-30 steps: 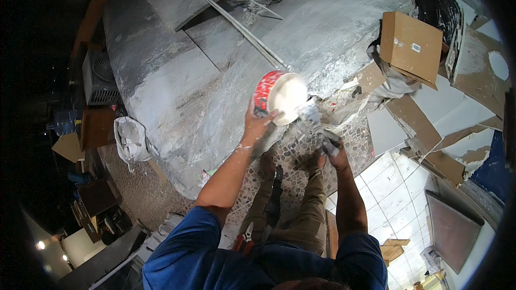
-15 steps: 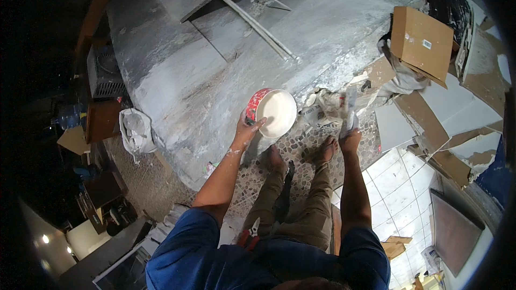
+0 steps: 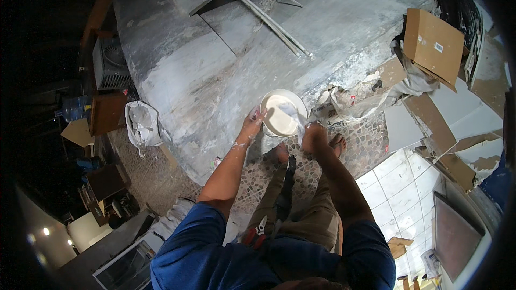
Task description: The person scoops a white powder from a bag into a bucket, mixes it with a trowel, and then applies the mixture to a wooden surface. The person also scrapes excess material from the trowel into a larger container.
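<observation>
A round tub of white creamy compound sits in my left hand, whose thumb and fingers grip its left rim. My right hand is closed on the handle of a scraper, whose pale, smeared blade reaches into the tub at its right side. Below the tub are my feet in sandals on a pebble-pattern floor. Red-handled snips hang at my waist.
A plastered grey slab with loose rods lies ahead. At right are a cardboard box, torn sacking and broken boards. A white sack and wooden cabinet stand at left.
My right hand has moved left, bringing the scraper from beside the tub into it. The tub dropped lower, then shifted slightly right.
</observation>
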{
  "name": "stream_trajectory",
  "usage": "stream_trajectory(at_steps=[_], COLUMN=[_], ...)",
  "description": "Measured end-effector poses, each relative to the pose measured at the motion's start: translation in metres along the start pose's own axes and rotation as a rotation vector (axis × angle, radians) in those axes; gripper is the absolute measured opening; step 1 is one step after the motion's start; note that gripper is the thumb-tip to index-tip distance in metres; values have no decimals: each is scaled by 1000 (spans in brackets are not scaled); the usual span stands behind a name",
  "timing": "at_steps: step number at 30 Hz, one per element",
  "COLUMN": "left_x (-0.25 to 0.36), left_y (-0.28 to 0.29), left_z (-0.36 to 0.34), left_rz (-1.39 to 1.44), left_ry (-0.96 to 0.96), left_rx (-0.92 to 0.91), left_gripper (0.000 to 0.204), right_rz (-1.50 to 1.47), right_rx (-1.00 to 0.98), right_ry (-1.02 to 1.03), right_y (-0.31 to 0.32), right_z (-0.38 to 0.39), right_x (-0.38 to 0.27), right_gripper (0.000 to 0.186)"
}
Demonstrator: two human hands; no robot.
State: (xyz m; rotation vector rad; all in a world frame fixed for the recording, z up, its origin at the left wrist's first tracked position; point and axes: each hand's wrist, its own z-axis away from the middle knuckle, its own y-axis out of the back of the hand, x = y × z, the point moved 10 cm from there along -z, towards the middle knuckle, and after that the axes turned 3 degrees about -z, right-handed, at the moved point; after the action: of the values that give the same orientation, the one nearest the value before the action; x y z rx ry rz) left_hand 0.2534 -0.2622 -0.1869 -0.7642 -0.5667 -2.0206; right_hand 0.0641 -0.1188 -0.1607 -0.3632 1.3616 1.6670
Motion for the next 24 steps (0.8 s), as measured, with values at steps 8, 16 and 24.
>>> stream_trajectory(at_steps=[8, 16, 24], left_x=[21, 20, 23], left_y=[-4, 10, 3], left_z=[4, -1, 8], left_rz=[-218, -150, -177], left_ry=[-177, -156, -255], left_rx=[32, 95, 95], left_gripper=[62, 61, 63], right_rz=[181, 157, 170], right_rx=[-94, -68, -51], right_ry=[51, 58, -28], right_y=[-36, -7, -44], right_z=[-9, 16, -17], right_x=[-22, -66, -51], right_gripper=[26, 38, 20])
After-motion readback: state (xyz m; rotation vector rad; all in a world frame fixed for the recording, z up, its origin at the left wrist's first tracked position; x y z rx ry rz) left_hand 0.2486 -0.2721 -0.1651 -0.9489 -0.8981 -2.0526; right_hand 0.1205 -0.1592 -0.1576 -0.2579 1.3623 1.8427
